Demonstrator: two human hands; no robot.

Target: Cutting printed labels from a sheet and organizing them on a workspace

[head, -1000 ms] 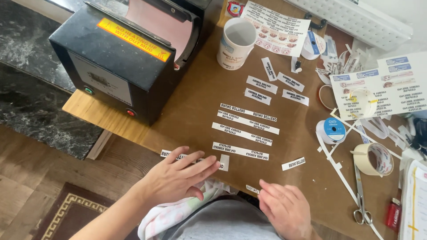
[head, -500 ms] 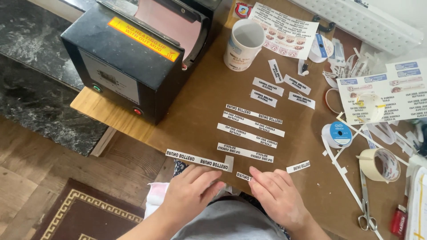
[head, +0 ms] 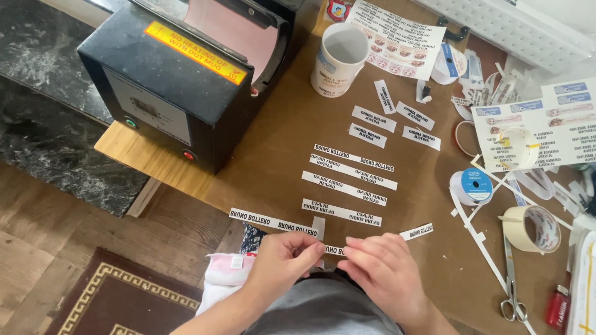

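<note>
My left hand [head: 280,260] and my right hand [head: 380,268] meet at the near edge of the brown table [head: 279,149]. Between their fingertips they pinch a short white printed paper strip [head: 334,250]. A longer printed strip [head: 272,221] lies just beyond my left hand, partly over the table edge. Several more printed strips [head: 347,187] lie in rows farther out. A small strip [head: 416,232] rests beside my right hand.
A black mug press machine [head: 180,80] stands at the far left. A white mug [head: 338,59] sits behind the strips. Tape rolls [head: 531,228], a blue-cored roll [head: 472,186], scissors [head: 512,291], printed sheets [head: 540,127] and paper offcuts crowd the right side.
My left hand left the long strip and came toward my body. Both hands closed together on the short strip at the table's near edge.
</note>
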